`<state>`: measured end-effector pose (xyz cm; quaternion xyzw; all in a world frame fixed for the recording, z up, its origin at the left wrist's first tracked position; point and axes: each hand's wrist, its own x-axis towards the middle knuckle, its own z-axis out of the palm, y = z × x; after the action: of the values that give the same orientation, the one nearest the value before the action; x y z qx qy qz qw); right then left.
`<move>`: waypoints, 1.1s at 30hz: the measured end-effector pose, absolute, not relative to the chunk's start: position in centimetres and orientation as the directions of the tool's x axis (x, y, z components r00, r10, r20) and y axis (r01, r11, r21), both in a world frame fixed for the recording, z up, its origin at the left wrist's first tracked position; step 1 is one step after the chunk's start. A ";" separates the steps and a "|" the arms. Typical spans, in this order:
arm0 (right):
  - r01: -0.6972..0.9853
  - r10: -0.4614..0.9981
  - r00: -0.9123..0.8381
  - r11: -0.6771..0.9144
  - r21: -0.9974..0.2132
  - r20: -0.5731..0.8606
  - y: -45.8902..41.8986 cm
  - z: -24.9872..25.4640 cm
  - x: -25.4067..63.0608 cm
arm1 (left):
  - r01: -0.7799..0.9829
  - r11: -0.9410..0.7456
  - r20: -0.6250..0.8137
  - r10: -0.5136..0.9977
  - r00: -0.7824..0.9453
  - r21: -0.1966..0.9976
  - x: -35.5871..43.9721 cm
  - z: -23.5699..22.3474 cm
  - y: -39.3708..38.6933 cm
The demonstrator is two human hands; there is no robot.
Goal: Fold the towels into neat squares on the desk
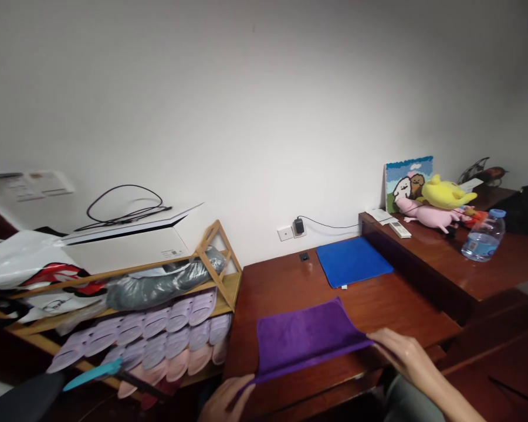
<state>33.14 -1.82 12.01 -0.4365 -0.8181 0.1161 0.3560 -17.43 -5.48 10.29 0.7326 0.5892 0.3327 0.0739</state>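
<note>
A purple cloth [305, 334] lies spread over the front part of the brown wooden desk [277, 287], its near edge lifted a little. My left hand [229, 398] pinches the near left corner at the desk's front edge. At the near right corner, the fingers of my right hand [398, 349] are closed on the cloth too. Between the two hands the near edge runs fairly straight. Behind it, a folded blue cloth [354, 262] with a small white tag rests flat on the desk.
A wooden rack [222, 281] on the left holds several lilac and pink clogs [178, 316] and a white box [132, 249]. On the raised surface at right are a water bottle [483, 237], plush toys [444, 199], a remote [399, 229] and a dog picture [407, 181]. A charger [298, 225] is plugged into the wall.
</note>
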 end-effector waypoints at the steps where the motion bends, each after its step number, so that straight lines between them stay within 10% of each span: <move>1: 0.615 0.783 -0.343 0.605 -0.505 0.519 -1.7 13.6 33.9 | 0.811 -0.280 0.412 0.910 0.054 0.514 -16.8 12.6 -5.2; 7: 0.623 0.748 -0.114 0.567 -0.539 0.654 -1.6 22.8 39.0 | 0.743 -0.346 0.479 0.877 0.039 0.573 -12.2 23.4 -1.6; 16: 0.639 0.891 0.035 0.329 -0.695 0.453 10.2 26.7 45.9 | 0.468 -0.417 0.317 0.906 0.280 0.779 -3.2 28.5 12.6; 23: 0.709 0.804 0.166 0.305 -0.636 0.571 24.8 31.4 49.2 | 0.467 -0.573 0.540 0.813 0.218 0.674 3.1 32.2 25.6; 33: 0.876 0.786 0.271 0.037 -0.480 0.555 30.1 21.6 49.9 | 0.665 -0.590 0.575 0.767 0.284 0.458 7.7 20.9 29.4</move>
<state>49.94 30.10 21.59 -0.6917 -0.6009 -0.0568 0.3965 7.72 29.43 20.92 0.7987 0.4482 0.3964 0.0644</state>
